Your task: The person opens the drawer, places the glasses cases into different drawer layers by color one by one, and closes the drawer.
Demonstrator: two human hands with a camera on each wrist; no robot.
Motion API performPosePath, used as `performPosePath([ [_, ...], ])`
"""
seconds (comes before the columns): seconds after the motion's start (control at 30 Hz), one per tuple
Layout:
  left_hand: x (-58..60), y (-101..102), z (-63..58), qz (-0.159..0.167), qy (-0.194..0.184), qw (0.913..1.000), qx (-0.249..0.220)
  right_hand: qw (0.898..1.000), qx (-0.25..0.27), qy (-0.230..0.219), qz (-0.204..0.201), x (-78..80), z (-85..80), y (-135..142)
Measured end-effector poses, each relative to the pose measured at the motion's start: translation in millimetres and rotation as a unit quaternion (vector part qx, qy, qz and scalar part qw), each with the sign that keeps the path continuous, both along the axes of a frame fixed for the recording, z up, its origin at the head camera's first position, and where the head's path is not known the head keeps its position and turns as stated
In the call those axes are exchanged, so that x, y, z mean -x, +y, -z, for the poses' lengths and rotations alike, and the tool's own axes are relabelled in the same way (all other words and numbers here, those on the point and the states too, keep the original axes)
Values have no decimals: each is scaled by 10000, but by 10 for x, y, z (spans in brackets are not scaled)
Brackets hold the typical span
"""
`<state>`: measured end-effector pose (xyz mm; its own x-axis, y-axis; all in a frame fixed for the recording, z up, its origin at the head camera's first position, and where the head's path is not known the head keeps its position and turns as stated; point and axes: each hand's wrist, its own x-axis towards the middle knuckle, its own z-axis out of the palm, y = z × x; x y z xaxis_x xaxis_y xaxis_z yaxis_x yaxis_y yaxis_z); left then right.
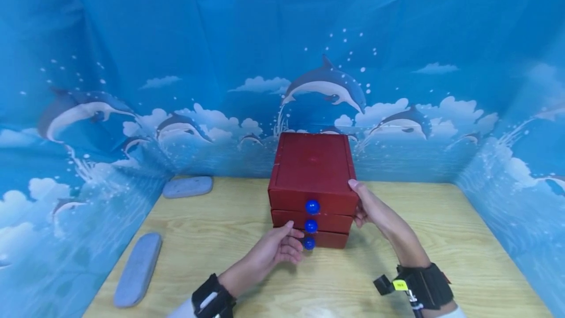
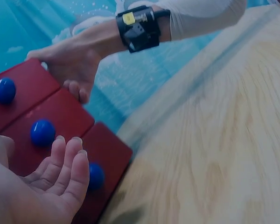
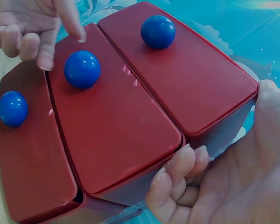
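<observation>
A red box with three stacked drawers point(image 1: 313, 163) stands on the table, a round blue knob on each front. My right hand point(image 1: 370, 205) holds the box's right side, thumb on the upper front corner and fingers curled against the side, as the right wrist view point(image 3: 252, 163) confirms. In front of the lower drawers, my left hand point(image 1: 282, 247) has its thumb and fingers loosely spread. The middle knob point(image 3: 82, 69) lies close to its fingertips but appears apart from them. Beside its fingers is the bottom knob point(image 2: 96, 176), partly hidden in the left wrist view.
Two grey-blue oblong cases lie on the left of the wooden table point(image 1: 212, 229): one case point(image 1: 187, 187) at the back, another case point(image 1: 139, 270) nearer the front. A blue dolphin-print backdrop point(image 1: 198, 38) encloses the back and sides, close behind the box.
</observation>
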<state>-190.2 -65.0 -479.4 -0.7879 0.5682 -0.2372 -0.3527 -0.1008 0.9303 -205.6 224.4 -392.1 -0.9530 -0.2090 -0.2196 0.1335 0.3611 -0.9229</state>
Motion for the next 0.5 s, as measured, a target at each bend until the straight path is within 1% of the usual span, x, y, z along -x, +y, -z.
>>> performPosePath([
  [0.1,3,-118,41,-99,-14,9997,240,10000,-4,-20,54,1,1,3],
  [0.23,-6,-190,124,12,-54,9989,468,9999,-48,-25,105,-15,10,24],
  [0.33,8,-188,186,124,-178,9990,400,10000,-43,-18,79,-11,21,25],
  [0.5,54,-129,228,277,-340,9987,251,10000,-47,-11,53,6,22,-7],
])
